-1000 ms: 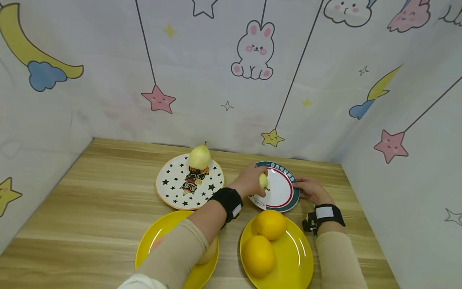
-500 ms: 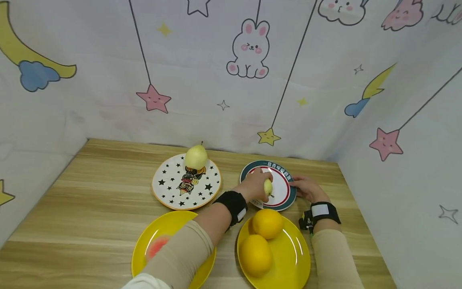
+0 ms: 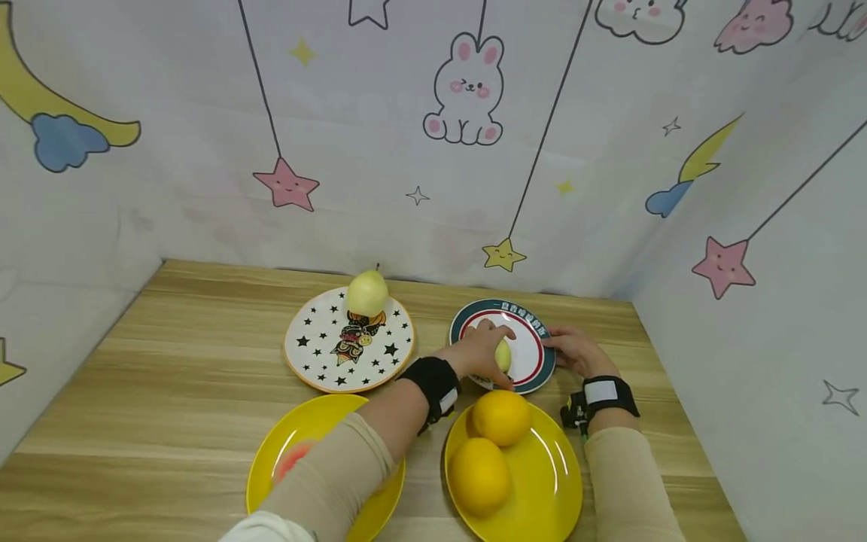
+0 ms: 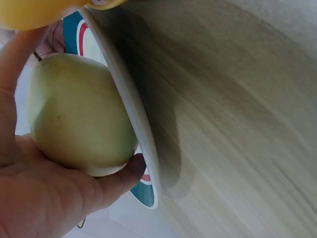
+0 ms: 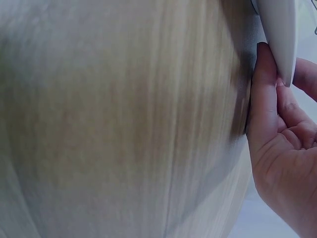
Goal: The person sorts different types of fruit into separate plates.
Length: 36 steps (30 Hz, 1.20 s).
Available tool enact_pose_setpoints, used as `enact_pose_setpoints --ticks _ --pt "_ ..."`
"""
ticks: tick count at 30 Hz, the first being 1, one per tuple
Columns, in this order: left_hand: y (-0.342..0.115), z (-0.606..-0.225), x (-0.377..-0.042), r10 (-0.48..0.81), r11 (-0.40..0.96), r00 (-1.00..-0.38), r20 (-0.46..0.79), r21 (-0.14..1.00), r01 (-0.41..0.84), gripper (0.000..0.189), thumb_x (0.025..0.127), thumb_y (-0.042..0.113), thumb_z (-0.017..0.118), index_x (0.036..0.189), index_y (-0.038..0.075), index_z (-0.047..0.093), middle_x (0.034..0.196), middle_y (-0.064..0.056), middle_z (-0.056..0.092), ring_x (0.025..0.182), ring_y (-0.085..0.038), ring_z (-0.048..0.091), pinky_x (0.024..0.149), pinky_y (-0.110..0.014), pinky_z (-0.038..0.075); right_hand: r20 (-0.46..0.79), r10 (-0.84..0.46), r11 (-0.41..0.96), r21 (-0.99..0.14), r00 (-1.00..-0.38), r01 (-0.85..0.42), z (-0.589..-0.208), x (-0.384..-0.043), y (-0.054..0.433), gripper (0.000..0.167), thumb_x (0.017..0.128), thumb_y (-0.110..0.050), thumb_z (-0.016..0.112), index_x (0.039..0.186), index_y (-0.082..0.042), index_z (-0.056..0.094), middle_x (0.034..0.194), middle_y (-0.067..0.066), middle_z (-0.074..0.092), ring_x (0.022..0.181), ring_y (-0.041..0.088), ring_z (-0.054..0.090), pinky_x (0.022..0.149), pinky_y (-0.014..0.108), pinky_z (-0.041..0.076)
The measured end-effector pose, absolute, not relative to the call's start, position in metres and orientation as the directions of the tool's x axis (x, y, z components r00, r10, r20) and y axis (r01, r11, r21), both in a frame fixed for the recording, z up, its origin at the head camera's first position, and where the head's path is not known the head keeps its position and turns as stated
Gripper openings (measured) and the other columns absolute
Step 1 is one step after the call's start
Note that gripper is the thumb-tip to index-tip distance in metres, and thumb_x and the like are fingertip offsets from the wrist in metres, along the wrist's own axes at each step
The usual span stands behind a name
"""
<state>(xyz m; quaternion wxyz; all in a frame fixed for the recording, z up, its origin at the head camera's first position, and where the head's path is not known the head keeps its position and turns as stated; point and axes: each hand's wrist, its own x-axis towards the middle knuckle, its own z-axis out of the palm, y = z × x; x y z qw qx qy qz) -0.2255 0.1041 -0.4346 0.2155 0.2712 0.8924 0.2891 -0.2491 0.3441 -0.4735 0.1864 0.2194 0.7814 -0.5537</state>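
Observation:
My left hand (image 3: 474, 351) is spread around a pale yellow-green pear (image 3: 503, 355) on a small white plate (image 3: 527, 348) with a teal rim and a red ring. In the left wrist view the pear (image 4: 81, 111) lies on its side against the plate, its stem toward the thumb side. A fingertip touches the plate beside the fruit. My right hand (image 3: 579, 352) pinches the plate's right edge. The right wrist view shows that edge (image 5: 282, 44) between thumb and fingers, close over the tabletop.
Left of it, a star-patterned plate (image 3: 318, 354) bears another pear (image 3: 367, 293). Nearer me, a yellow plate (image 3: 549, 482) holds two orange fruits (image 3: 481, 478). My left forearm crosses over a second yellow plate (image 3: 271, 452) with a reddish fruit (image 3: 293, 461). A printed cloth (image 3: 379, 218) hangs behind.
My left hand brought the pear slightly right over the small plate, and its fingers have since spread apart around it. The right hand keeps its hold on the plate's edge.

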Motion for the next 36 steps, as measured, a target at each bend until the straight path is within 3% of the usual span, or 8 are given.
enact_pose_setpoints --ticks 7,14,21,29,36 --pt "0.097 -0.427 -0.224 0.660 0.659 -0.723 -0.205 0.619 0.427 0.091 0.078 0.064 0.070 0.152 0.023 0.035 0.154 -0.008 0.032 0.137 -0.028 0.032 0.109 -0.046 0.034 -0.535 0.127 0.312 -0.778 -0.835 0.545 -0.474 -0.249 0.344 0.053 0.098 -0.009 0.057 0.145 0.007 0.037 0.138 0.025 0.045 0.099 0.024 0.056 0.091 0.035 0.052" --pt "0.091 -0.421 -0.229 0.613 0.660 -0.777 -0.140 0.631 0.407 0.077 0.094 0.067 0.039 0.155 0.023 0.029 0.158 -0.010 0.026 0.145 -0.029 0.023 0.113 -0.055 0.023 -0.539 0.119 0.319 -0.774 -0.834 0.546 -0.473 -0.247 0.345 0.056 0.099 -0.011 0.057 0.147 0.006 0.035 0.141 0.025 0.043 0.102 0.025 0.057 0.096 0.039 0.049" --pt "0.083 -0.418 -0.230 0.571 0.687 -0.810 -0.132 0.617 0.384 0.082 0.091 0.073 0.036 0.158 0.030 0.014 0.161 -0.013 0.014 0.145 -0.042 0.011 0.112 -0.064 0.013 -0.528 0.116 0.315 -0.784 -0.841 0.536 -0.472 -0.245 0.343 0.054 0.099 -0.011 0.056 0.146 0.006 0.035 0.141 0.025 0.043 0.103 0.025 0.056 0.098 0.040 0.048" --pt "0.078 -0.422 -0.227 0.522 0.765 -0.846 -0.110 0.500 0.407 0.089 0.087 0.080 0.030 0.154 0.038 -0.009 0.163 -0.006 -0.010 0.145 -0.045 -0.008 0.111 -0.066 0.002 -0.534 0.127 0.320 -0.776 -0.836 0.544 -0.473 -0.247 0.343 0.055 0.099 -0.012 0.056 0.146 0.006 0.035 0.141 0.025 0.043 0.100 0.024 0.057 0.096 0.039 0.049" --pt "0.072 -0.420 -0.229 0.511 0.804 -0.857 -0.073 0.394 0.446 0.088 0.086 0.082 0.024 0.153 0.039 -0.012 0.161 -0.004 -0.016 0.142 -0.043 -0.019 0.109 -0.068 -0.002 -0.538 0.129 0.330 -0.769 -0.833 0.547 -0.474 -0.245 0.344 0.055 0.099 -0.012 0.056 0.147 0.006 0.035 0.141 0.026 0.043 0.104 0.028 0.056 0.099 0.041 0.046"
